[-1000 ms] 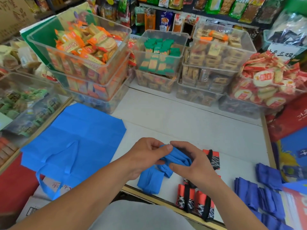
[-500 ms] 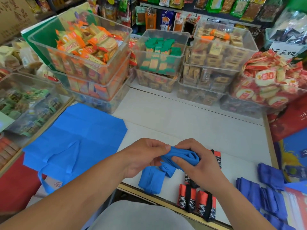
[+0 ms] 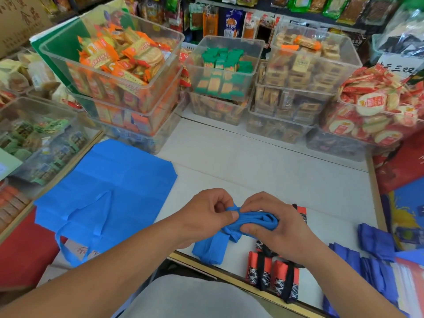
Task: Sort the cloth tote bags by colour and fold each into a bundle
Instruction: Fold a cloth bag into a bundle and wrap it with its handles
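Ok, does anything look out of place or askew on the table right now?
Only the flat blue bag: it lies skewed and hangs off the left edge of the table, one handle dangling. The bundle gripped by the left hand and right hand trails a loose end, normal mid-fold. Nothing looks spilled or torn.

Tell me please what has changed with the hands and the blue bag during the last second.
Both hands kept hold of the blue bag. The right hand rolled the bundled part slightly to the right and closed further round it. The left hand still pinches it with the thumb. The loose end lies as before. The flat bag, red bundles and dark blue bundles did not move.
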